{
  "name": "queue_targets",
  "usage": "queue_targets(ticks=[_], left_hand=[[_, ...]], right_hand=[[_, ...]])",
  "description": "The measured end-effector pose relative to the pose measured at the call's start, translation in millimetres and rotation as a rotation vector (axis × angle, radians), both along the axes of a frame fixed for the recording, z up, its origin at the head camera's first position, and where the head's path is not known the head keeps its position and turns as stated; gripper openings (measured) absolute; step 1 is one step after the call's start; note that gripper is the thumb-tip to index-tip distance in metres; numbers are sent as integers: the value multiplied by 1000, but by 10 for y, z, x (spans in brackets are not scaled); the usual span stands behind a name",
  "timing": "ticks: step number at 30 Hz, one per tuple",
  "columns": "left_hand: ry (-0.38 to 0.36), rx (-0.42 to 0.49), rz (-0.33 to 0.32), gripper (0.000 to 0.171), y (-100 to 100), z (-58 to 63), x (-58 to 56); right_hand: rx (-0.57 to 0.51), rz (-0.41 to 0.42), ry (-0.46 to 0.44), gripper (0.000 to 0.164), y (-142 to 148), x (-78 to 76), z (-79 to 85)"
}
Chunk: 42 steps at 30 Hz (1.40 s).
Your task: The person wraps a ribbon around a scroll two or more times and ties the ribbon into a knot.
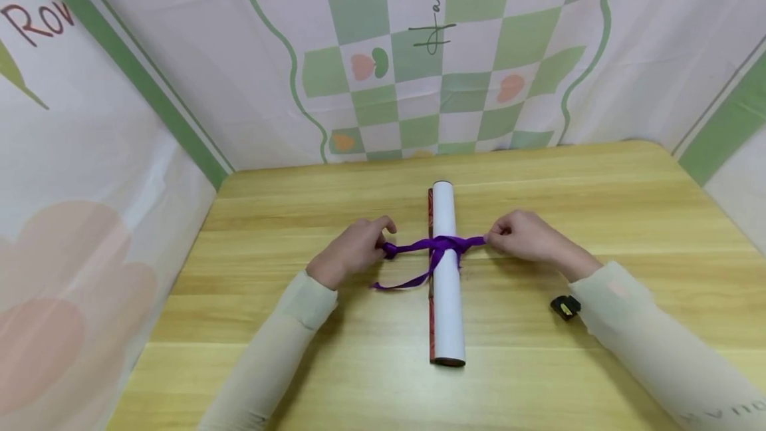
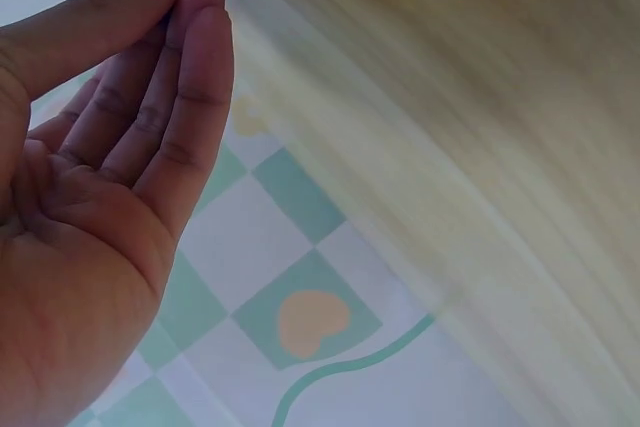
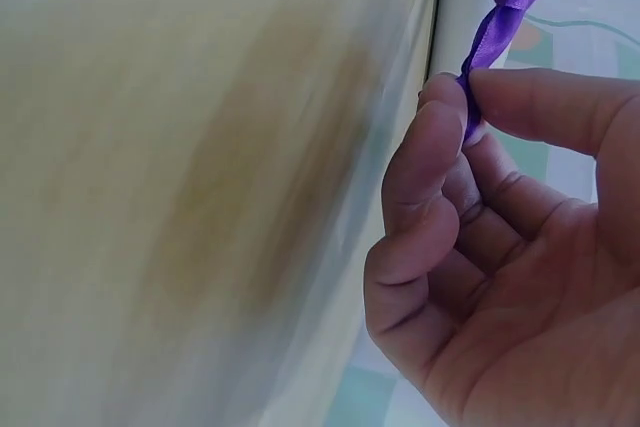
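Note:
A rolled scroll [image 1: 447, 311], white outside with a red patterned edge along its left side, lies lengthwise on the wooden table. Around its middle runs a purple ribbon [image 1: 445, 243], crossed on top, with one loose tail trailing to the lower left. My left hand [image 1: 354, 249] is left of the scroll and pinches one ribbon end between thumb and fingertips. On the other side, my right hand [image 1: 525, 237] pinches the opposite part of the ribbon, stretched out from the crossing. Close up in the right wrist view, the ribbon [image 3: 497, 32] is twisted narrow above the thumb and forefinger.
A small black object [image 1: 565, 307] with a yellowish mark lies on the table [image 1: 359, 364] beside the right sleeve. Behind the table's far edge hangs a green-and-white checked cloth [image 1: 419, 85], with more printed cloth at both sides.

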<state>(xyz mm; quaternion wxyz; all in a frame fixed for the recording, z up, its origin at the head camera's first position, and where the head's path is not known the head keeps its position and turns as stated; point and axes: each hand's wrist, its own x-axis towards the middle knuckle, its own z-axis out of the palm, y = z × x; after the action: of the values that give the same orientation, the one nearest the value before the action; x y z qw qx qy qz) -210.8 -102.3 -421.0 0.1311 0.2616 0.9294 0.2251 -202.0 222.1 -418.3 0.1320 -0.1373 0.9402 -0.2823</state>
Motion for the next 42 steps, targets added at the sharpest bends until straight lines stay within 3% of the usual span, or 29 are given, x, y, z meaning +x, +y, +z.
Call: queue_targets(ticks=[11, 18, 31, 37, 42], left_hand=[[29, -26, -22, 37, -10, 29, 7], [51, -30, -34, 37, -16, 24, -21], [191, 59, -41, 34, -25, -18, -31], [202, 78, -37, 34, -94, -43, 12], [190, 76, -9, 39, -281, -60, 109]], right_hand=[[11, -9, -7, 31, 247, 98, 23], [-12, -5, -13, 31, 245, 104, 35], [-52, -2, 15, 31, 210, 77, 28], [-91, 5, 30, 35, 225, 112, 25], [-109, -17, 21, 44, 289, 165, 19]])
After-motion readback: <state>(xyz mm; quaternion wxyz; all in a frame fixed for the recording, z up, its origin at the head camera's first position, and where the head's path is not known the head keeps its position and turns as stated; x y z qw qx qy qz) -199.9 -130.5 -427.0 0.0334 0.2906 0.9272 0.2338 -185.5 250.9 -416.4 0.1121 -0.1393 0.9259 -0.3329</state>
